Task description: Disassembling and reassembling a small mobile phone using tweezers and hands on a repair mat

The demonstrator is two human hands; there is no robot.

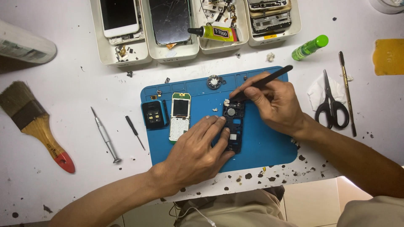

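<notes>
A black phone frame (234, 126) lies on a blue work mat (265, 143). My left hand (198, 151) presses down on the frame's lower part with its fingers. My right hand (273, 103) grips black tweezers (269, 80), whose tips touch the top of the frame near a small white wad (226, 102). To the left on the mat lie a green circuit board with screen and keypad (180, 115) and a small black phone part (152, 114).
White trays (126, 56) with phones and parts line the table's far edge, with a glue tube (214, 32). A paintbrush (31, 120), two screwdrivers (105, 134), scissors (330, 105), a green bottle (310, 47) and a thin brush (347, 92) lie around the mat.
</notes>
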